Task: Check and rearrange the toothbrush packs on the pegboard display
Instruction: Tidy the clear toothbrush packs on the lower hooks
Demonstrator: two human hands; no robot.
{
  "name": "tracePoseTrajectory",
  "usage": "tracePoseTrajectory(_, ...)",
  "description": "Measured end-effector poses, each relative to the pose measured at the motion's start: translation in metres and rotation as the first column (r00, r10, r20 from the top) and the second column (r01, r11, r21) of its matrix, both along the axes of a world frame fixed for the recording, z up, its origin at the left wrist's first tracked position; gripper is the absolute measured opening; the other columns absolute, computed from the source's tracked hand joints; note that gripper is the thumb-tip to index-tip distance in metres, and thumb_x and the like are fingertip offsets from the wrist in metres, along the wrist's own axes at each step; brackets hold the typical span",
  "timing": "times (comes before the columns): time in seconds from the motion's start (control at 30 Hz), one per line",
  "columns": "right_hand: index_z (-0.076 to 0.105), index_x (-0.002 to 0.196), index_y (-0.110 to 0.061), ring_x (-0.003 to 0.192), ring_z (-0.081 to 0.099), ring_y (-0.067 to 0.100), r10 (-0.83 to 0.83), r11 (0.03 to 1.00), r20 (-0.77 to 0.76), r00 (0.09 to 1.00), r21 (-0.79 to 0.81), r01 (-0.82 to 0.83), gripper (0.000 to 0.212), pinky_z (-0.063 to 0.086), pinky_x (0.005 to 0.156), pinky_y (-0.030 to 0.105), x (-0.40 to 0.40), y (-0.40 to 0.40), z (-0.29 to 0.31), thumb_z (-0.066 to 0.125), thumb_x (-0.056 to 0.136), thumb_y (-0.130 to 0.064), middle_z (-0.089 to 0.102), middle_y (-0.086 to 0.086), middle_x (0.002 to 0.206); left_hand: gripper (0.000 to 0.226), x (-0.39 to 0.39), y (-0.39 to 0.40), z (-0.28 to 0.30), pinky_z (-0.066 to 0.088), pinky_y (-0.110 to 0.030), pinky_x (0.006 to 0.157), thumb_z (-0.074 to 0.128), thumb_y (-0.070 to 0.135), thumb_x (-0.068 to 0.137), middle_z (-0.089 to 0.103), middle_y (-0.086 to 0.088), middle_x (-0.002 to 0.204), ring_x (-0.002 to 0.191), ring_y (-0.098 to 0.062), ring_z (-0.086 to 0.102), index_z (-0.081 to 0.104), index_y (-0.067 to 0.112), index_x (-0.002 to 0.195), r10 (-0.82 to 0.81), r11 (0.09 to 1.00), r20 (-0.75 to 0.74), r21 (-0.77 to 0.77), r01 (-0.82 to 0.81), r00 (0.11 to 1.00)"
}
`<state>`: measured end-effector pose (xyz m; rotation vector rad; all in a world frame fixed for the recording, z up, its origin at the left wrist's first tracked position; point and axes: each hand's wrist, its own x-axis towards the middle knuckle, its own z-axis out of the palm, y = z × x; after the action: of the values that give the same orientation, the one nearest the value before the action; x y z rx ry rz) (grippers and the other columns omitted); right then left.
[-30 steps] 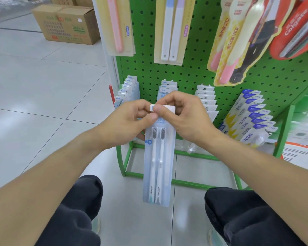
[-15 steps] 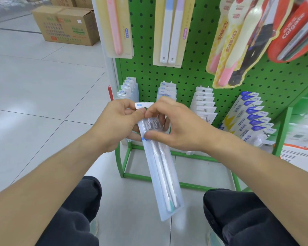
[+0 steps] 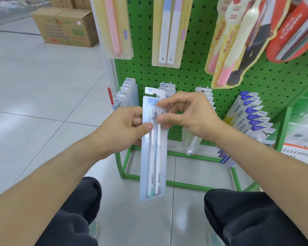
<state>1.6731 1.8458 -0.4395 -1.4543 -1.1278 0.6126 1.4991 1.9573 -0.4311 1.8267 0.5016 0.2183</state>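
Head view shows the toothbrush pack (image 3: 153, 150), tilted a moment ago, now upright, pinched by left hand (image 3: 126, 126) and right hand (image 3: 188, 114), probably ready for rehanging on the pegboard (image 3: 194, 68).

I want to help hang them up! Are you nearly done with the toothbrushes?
Not quite. Several rows of packs already hang on the green pegboard. Right now one two-brush pack is off its hook: the left hand grips its left edge and the right hand pinches it near the bristles. That pack is not yet back on a hook, and I cannot tell how many others need checking.
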Motion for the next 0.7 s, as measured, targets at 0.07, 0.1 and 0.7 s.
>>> tracePoseTrajectory(0.07,0.075,0.087,-0.005,0.058,0.068,0.024,-0.005,0.998,-0.109,0.994,0.055,0.011,0.019,0.061,0.059,0.032,-0.002,0.001,0.003,0.081,0.07,-0.012,0.073,0.011,0.071,0.026,0.0,0.001,0.0,0.061,-0.028,0.069,0.054,0.003,0.101,0.079,-0.002,0.093,0.084,-0.017,0.076,0.066,0.019,0.117,0.012,1.0,0.021,0.005,-0.012,1.0)
tracePoseTrajectory(0.1,0.075,0.086,-0.003,0.057,0.066,0.023,-0.021,0.997,-0.109,0.994,0.066,0.028,0.015,0.061,0.056,0.031,-0.003,0.001,0.004,0.08,0.074,-0.009,0.073,0.012,0.07,0.026,0.001,0.001,0.0,0.06,-0.027,0.068,0.054,0.002,0.1,0.079,-0.003,0.094,0.084,-0.017,0.076,0.066,0.018,0.117,0.018,1.0,0.03,-0.004,-0.018,0.999)
tracePoseTrajectory(0.7,0.061,0.088,0.007,0.054,0.038,0.012,-0.087,0.962,0.111,0.99,-0.248,0.112,0.061,0.035,0.054,0.031,-0.027,0.004,-0.006,0.071,0.087,-0.053,0.049,0.009,0.062,0.012,0.008,-0.008,0.006,0.06,-0.03,0.066,0.059,0.001,0.097,0.079,-0.004,0.085,0.076,-0.02,0.075,0.068,0.009,0.102,0.575,0.813,0.35,-0.343,-0.47,0.74)
